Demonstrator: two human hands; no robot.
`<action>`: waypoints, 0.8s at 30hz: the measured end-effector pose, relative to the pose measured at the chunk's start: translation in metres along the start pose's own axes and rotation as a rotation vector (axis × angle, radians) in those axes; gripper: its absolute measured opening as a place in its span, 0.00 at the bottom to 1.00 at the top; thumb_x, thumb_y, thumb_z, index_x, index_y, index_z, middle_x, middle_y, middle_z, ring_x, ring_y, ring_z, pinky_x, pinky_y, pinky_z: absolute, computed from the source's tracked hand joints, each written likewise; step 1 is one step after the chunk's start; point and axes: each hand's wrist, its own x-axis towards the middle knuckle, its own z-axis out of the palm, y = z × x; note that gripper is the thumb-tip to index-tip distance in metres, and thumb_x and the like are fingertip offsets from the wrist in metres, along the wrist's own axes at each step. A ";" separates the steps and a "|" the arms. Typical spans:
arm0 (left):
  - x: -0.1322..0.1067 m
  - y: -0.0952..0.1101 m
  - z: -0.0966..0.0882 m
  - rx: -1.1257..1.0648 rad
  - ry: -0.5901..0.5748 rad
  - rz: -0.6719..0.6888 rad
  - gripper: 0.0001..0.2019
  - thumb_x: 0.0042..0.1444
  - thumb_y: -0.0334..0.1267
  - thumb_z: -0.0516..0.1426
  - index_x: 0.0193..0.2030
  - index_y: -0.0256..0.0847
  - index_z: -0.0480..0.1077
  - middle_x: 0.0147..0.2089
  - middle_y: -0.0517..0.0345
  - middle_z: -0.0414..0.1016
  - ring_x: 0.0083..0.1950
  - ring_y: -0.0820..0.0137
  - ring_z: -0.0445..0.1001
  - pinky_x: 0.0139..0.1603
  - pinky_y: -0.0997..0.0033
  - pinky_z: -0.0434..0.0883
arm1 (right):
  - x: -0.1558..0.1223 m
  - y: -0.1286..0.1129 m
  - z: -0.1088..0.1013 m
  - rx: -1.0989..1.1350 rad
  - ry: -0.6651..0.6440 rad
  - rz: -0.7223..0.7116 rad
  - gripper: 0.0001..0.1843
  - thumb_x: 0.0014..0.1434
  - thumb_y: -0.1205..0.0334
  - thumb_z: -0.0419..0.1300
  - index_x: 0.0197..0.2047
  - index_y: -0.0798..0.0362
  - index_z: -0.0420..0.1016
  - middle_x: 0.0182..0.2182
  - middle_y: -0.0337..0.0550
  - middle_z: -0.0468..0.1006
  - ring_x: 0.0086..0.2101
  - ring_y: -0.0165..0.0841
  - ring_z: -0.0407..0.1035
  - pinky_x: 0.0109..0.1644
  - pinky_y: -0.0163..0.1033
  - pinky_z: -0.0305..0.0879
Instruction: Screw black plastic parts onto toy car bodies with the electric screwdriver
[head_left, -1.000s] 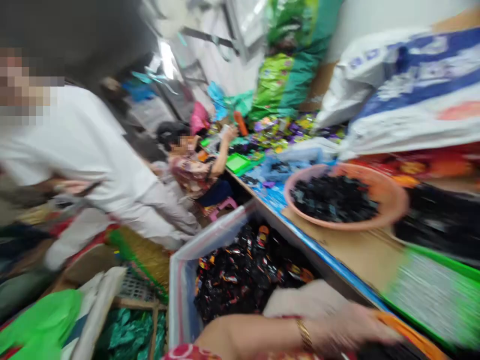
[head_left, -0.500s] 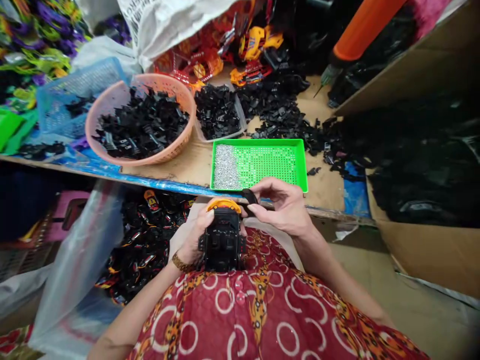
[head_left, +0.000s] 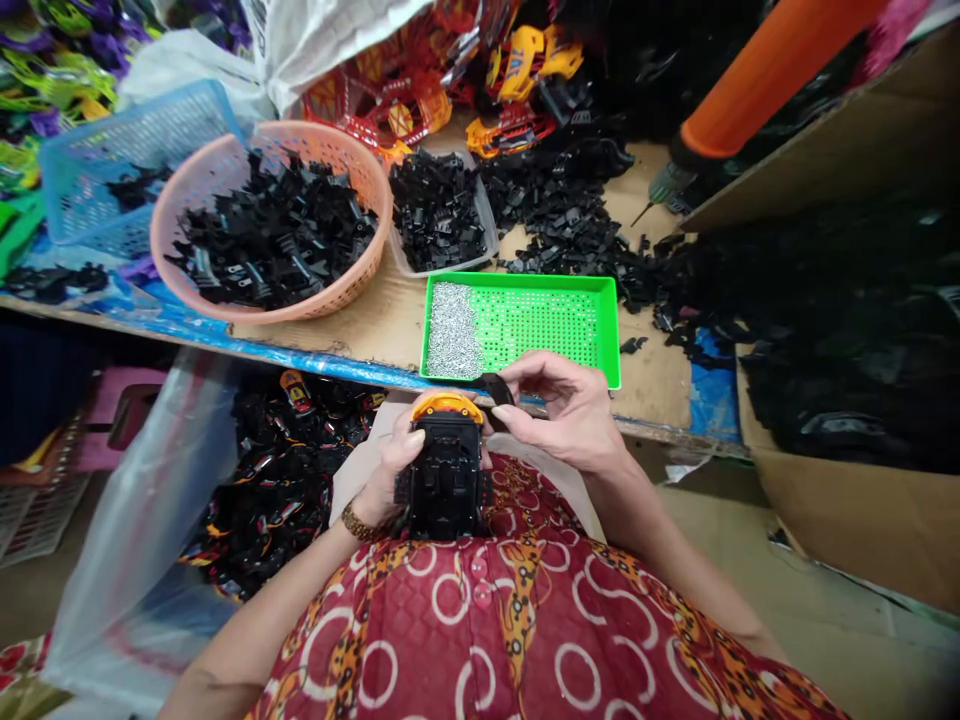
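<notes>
My left hand (head_left: 395, 462) is closed round a toy car body (head_left: 445, 475), black underneath with an orange-yellow end (head_left: 448, 407) pointing away from me. The car rests against my lap, its black inner side facing up. Between thumb and fingers of my right hand (head_left: 566, 412) is a curved black plastic piece (head_left: 496, 390), just beyond the car's orange end and to its right. Right in front of that hand lies a green perforated tray (head_left: 611, 335) with small silvery screws (head_left: 453, 330) heaped at its left side.
A peach basket (head_left: 360, 283) and a clear tub (head_left: 489, 225) hold black parts. More loose parts (head_left: 559, 215) are spread behind the tray. An orange electric screwdriver (head_left: 739, 95) hangs at upper right, beside a cardboard box (head_left: 847, 490). A plastic bag (head_left: 150, 540) of toy cars stands lower left.
The view has shifted slightly. Both hands keep their holds on the car body and the black piece; the black piece has tilted a little, its tip further left.
</notes>
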 end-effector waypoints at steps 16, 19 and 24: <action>0.005 0.003 -0.004 0.298 0.054 0.088 0.17 0.56 0.49 0.58 0.45 0.41 0.78 0.46 0.53 0.78 0.50 0.56 0.72 0.54 0.59 0.71 | 0.008 -0.004 0.013 -0.325 -0.179 -0.247 0.06 0.52 0.70 0.66 0.35 0.52 0.76 0.29 0.38 0.75 0.33 0.32 0.69 0.38 0.41 0.67; 0.004 0.005 -0.002 0.290 0.028 0.055 0.17 0.57 0.50 0.57 0.44 0.41 0.77 0.43 0.53 0.77 0.48 0.56 0.71 0.52 0.60 0.70 | 0.008 -0.002 0.013 -0.389 -0.189 -0.271 0.05 0.53 0.68 0.66 0.35 0.52 0.75 0.29 0.38 0.74 0.33 0.33 0.69 0.39 0.42 0.66; 0.007 -0.004 -0.008 0.291 -0.006 0.074 0.22 0.56 0.51 0.57 0.51 0.38 0.75 0.48 0.51 0.78 0.51 0.54 0.72 0.55 0.59 0.69 | 0.009 -0.004 0.011 -0.448 -0.249 -0.325 0.04 0.56 0.67 0.64 0.36 0.52 0.75 0.29 0.39 0.73 0.33 0.34 0.67 0.38 0.42 0.64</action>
